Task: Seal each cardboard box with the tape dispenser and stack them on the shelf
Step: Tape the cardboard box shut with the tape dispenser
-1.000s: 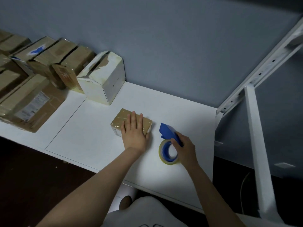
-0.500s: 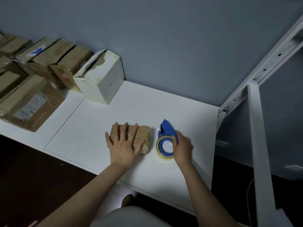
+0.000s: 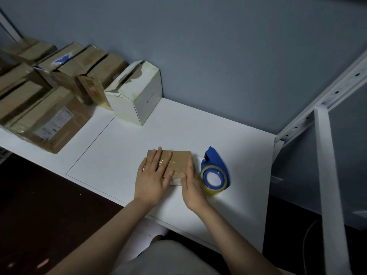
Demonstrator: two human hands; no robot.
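Leaving the tape dispenser (image 3: 217, 162), the right hand (image 3: 192, 187) joins the left hand (image 3: 153, 180), both flat on the box (image 3: 179, 158); taping looks done.

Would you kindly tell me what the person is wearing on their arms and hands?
Nothing visible. The left hand and right hand have no gloves, rings, watch or bracelet. The left forearm and right forearm are sleeveless as far as the view reaches. A pale grey garment shows at the bottom edge.
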